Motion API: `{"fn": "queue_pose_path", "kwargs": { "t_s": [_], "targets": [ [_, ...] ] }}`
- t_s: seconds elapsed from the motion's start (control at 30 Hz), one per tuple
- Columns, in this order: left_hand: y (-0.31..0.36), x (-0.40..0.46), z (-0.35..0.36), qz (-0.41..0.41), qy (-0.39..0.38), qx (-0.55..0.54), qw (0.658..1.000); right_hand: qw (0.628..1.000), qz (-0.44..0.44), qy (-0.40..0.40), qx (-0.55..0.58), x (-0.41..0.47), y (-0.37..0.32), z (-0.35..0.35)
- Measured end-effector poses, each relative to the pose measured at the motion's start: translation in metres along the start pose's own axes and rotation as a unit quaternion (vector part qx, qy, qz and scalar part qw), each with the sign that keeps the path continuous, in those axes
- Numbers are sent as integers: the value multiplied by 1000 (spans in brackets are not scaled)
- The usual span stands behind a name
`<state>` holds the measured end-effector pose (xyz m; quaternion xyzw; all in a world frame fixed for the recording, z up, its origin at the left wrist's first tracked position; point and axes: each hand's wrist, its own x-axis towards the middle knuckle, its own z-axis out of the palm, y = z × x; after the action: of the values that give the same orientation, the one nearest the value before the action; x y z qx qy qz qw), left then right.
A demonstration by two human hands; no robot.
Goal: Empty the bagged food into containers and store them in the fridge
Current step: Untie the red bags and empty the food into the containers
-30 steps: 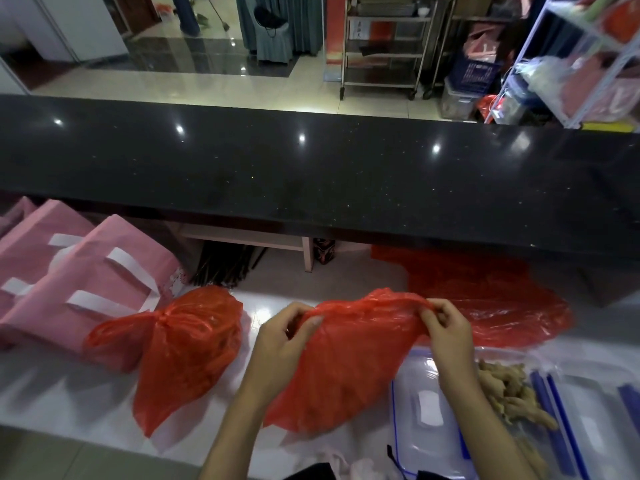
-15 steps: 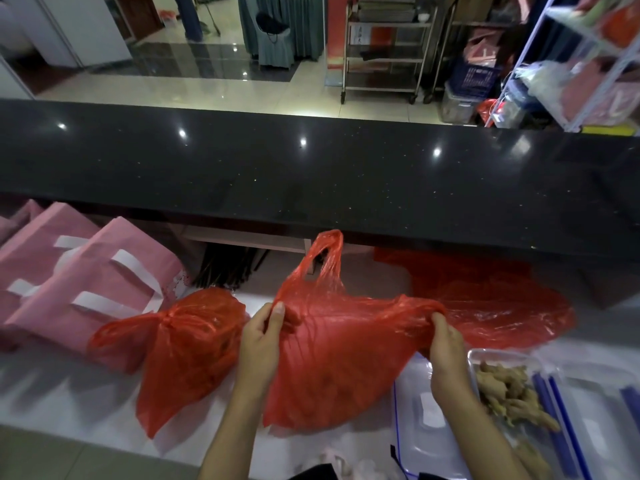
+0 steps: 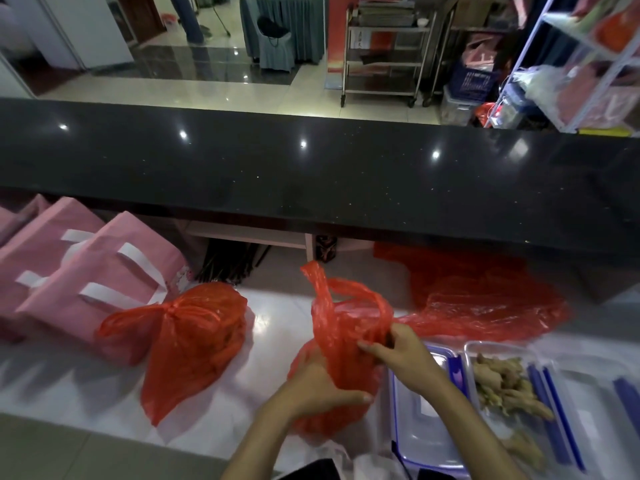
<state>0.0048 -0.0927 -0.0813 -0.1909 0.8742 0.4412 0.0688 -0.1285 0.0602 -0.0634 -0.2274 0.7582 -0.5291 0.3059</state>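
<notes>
Two hands work the red bag (image 3: 341, 344) at the near middle of the white counter (image 3: 270, 320): the left hand (image 3: 318, 386) has its fingers curled around the bag's lower bulge, and the right hand (image 3: 401, 351) pinches the gathered neck below the loose handles. If the thin plastic tears or the neck opens suddenly, the contents could spill onto the counter rather than into the open container (image 3: 426, 407) just to the right, beside the ginger tub (image 3: 509, 386).

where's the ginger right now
In the head view the ginger lies in a clear container at lower right on the white counter, just right of the right hand and the red bag it holds.
</notes>
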Motion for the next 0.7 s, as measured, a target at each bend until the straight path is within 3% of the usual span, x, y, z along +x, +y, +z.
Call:
{"fn": "queue_pose_path", "kwargs": {
  "t_s": [0.1,0.23,0.33,0.47,0.6,0.7],
  "targets": [
    [31,-5,9,40,95,-88,991,998,-50,17,21,-6,-22,7],
    [41,-6,5,-22,167,-186,968,992,-93,23,81,-32,-43,-1],
    [61,-8,5,-13,210,-238,948,983,-137,99,78,-54,-39,-22],
    [108,-9,14,39,153,-311,937,971,-127,204,-13,-89,-4,-67],
    [149,2,35,32,100,-397,912,970,22,220,97,-132,29,-104],
    [184,9,62,14,77,-446,892,950,36,254,178,-158,47,-130]
  ]
}}
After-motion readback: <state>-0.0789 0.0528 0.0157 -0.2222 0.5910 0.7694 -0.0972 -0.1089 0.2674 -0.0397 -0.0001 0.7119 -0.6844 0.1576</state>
